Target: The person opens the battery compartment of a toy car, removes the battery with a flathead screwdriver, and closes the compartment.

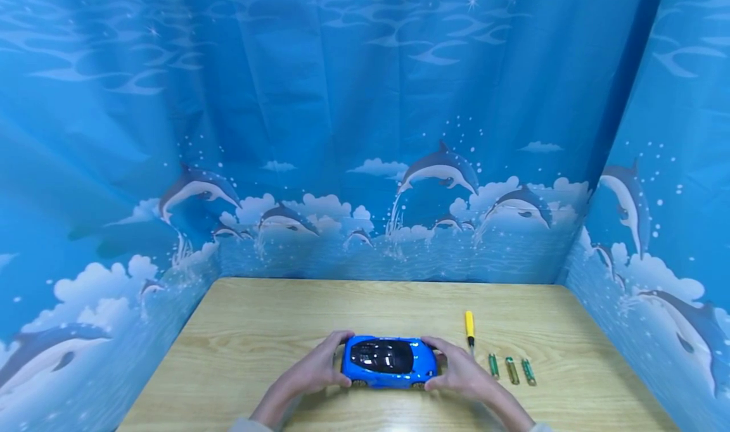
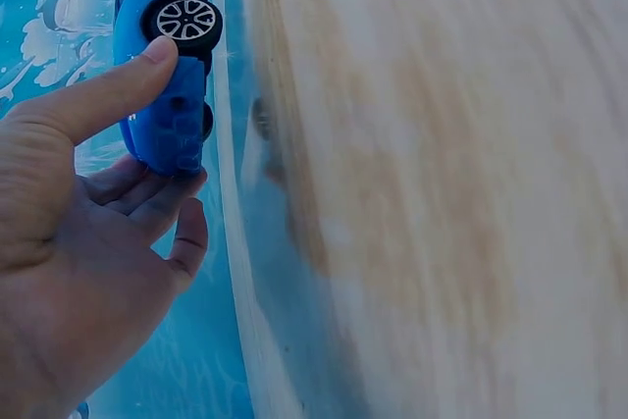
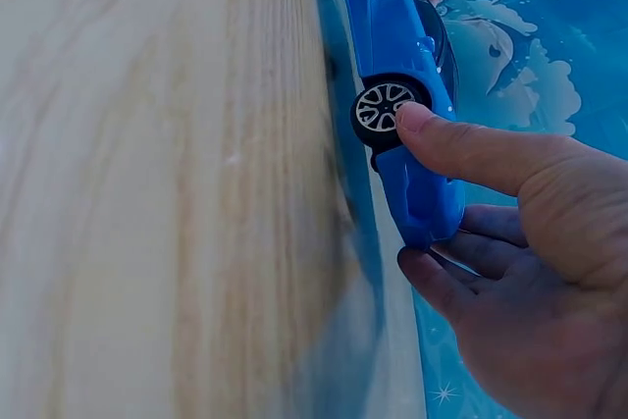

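A glossy blue toy car [image 1: 381,362] with a black roof and windows is held level between both hands, close over the wooden table. My left hand [image 1: 320,363] grips one end, its thumb on the near side by a wheel and its fingers round the far side. At the other end my right hand [image 1: 456,370] grips the car the same way. In the right wrist view the thumb of the right hand [image 3: 549,242] lies against a silver-spoked wheel [image 3: 384,108]. The left wrist view shows the left hand [image 2: 93,233] with its thumb beside another wheel [image 2: 185,20].
On the table [image 1: 256,318], right of the car, lies a screwdriver [image 1: 469,325] with a yellow handle. Near it are three green batteries: one [image 1: 493,366], a second [image 1: 512,370] and a third [image 1: 528,372]. A blue dolphin-print curtain [image 1: 319,134] surrounds the table's back and sides.
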`<state>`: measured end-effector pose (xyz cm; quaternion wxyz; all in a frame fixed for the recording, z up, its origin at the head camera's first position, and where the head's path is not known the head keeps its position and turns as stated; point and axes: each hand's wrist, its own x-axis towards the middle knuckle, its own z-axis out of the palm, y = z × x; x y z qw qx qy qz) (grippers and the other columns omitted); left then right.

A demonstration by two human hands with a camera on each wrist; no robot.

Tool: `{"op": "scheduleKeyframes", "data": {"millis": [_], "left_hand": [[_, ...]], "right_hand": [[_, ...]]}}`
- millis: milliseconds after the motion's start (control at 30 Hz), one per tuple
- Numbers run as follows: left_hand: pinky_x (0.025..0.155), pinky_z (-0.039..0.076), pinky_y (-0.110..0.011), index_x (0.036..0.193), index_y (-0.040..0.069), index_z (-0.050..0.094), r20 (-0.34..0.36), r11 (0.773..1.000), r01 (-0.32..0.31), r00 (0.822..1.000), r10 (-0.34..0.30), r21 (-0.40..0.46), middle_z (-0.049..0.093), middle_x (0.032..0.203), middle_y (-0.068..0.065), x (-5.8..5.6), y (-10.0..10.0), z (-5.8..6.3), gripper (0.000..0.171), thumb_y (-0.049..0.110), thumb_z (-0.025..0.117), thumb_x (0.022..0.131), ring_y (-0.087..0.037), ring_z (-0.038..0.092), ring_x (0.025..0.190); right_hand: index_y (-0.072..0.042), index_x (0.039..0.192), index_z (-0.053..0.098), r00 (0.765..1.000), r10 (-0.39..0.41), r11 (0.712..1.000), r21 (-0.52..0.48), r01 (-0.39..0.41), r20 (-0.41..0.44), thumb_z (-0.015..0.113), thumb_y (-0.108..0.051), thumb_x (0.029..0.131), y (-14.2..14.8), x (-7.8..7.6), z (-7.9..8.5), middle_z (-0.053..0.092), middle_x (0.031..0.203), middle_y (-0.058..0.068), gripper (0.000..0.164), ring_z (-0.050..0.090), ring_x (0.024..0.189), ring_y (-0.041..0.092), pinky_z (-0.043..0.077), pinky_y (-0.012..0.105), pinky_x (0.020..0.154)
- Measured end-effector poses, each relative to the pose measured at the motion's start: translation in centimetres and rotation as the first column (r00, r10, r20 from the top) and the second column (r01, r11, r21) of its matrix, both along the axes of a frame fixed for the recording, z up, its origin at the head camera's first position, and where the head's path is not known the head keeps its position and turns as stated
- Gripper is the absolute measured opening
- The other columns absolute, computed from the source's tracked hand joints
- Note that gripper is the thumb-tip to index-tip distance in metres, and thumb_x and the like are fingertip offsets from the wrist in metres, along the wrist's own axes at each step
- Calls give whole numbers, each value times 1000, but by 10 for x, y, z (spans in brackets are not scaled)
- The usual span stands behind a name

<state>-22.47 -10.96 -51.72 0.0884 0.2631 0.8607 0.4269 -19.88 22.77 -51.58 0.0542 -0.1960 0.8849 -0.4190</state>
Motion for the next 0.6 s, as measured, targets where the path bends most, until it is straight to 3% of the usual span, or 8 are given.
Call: {"op": "scheduleKeyframes", "data": {"millis": [600], "left_hand": [[116,28,-62,147,-6,43,14,1000,2,1000,-2,-12,47,150,-25,2,-2,-4,91,8,91,72,-46,41,141]], "right_hand": [[11,147,43,999,33,999,-44,-32,25,91,-9,72,-2,0,-6,49,141,38,92,60,118,51,53,53,95]]}}
